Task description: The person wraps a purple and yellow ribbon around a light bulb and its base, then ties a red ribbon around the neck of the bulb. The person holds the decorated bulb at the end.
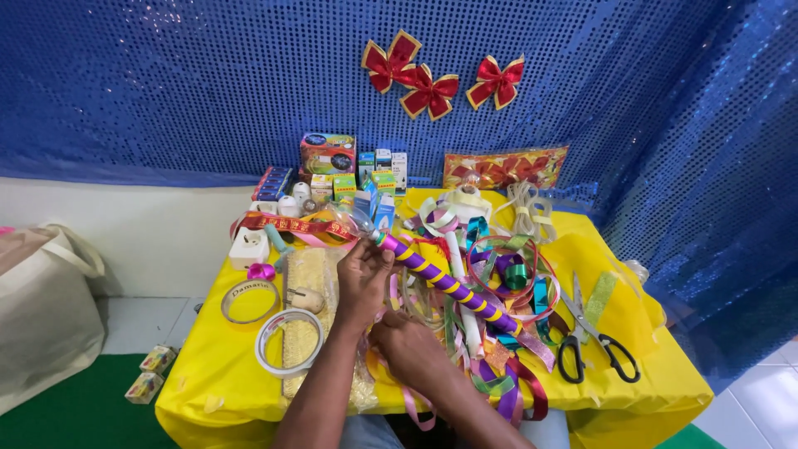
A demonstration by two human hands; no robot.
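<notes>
My left hand (362, 281) grips the near-left end of a stick wrapped in purple and yellow ribbon (453, 286), which runs diagonally across the yellow table (640, 366). My right hand (409, 347) rests lower, its fingers down among loose coloured ribbons (499, 382) at the front of the table; whether it holds one I cannot tell. A heap of curled ribbons (509, 268) lies under and right of the stick.
Black-handled scissors (592, 337) lie at the right. Two tape rolls (287, 341) and a white plug adapter (248, 247) sit at the left. Small boxes (328, 158) line the back. Red bows (428, 91) hang on the blue sequin curtain. A cloth bag (41, 308) stands on the floor, left.
</notes>
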